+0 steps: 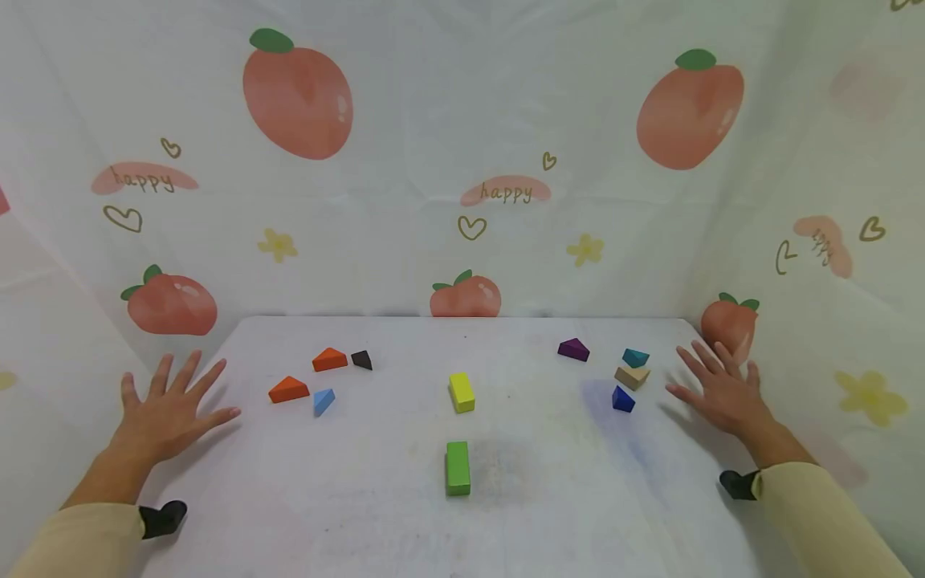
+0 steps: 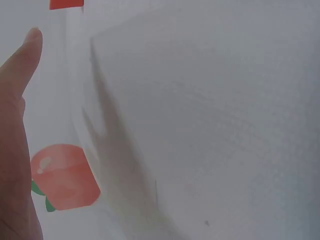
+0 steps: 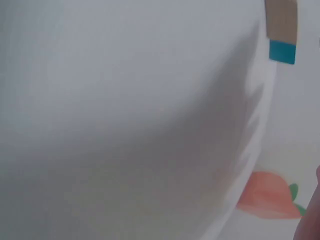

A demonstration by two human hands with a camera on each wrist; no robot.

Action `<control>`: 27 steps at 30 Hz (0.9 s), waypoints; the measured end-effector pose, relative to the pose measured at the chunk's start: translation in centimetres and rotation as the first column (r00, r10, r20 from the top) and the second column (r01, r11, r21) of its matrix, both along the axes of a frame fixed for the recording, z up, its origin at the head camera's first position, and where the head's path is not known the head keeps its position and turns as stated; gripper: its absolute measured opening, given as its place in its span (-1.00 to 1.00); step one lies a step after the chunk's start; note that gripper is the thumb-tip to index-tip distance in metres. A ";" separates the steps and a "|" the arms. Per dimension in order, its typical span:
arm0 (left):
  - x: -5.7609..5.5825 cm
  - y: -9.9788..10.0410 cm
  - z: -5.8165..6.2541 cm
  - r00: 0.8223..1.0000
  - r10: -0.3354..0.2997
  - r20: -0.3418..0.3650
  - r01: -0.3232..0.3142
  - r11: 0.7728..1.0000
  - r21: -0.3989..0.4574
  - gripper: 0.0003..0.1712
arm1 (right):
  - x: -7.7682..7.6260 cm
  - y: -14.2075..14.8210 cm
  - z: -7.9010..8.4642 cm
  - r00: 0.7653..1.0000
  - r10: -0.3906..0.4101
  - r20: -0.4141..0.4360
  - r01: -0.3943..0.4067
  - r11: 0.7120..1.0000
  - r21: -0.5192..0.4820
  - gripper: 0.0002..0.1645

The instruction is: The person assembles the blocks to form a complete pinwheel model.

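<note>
Right of the green block [image 1: 458, 470] and farther back on the bench [image 1: 347, 506], the tan block [image 1: 632, 378] lies just left of your spread, empty right hand [image 1: 727, 397], much nearer than your likewise spread, empty left hand [image 1: 165, 419].

Left hand [image 2: 17, 145]: cut by your left wrist view's edge
Right hand [image 3: 310, 217]: only a sliver inside your right wrist view
Orange block [image 2: 66, 4]: cropped at your top edge
Tan block [image 3: 281, 20]: likewise
</note>
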State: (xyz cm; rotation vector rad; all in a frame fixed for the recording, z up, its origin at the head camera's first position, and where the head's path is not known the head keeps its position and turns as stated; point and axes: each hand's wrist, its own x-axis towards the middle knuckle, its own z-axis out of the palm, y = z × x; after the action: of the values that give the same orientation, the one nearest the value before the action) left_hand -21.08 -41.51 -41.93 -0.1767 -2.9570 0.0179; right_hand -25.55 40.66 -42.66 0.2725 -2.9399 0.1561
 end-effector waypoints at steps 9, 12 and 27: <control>-0.5 0.8 0.1 0.994 -0.051 -0.099 0.050 0.999 -0.010 0.12 | -0.3 -1.6 0.5 0.995 0.057 -0.081 -0.056 0.998 0.013 -0.07; -0.7 1.3 0.3 0.990 -0.062 -0.125 0.062 0.998 -0.011 0.11 | -0.4 -2.2 0.4 0.992 0.077 -0.100 -0.077 0.997 0.002 -0.07; -1.6 4.2 1.2 0.961 -0.124 -0.247 0.138 0.990 0.041 0.11 | -0.8 -6.3 1.5 0.976 0.168 -0.136 -0.183 0.977 -0.108 -0.06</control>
State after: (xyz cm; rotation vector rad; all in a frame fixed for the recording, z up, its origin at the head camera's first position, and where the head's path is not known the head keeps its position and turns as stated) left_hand -22.70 -37.30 -40.72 -0.3365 -2.6914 -0.0592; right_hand -26.36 34.38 -41.20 0.5050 -2.7651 0.3262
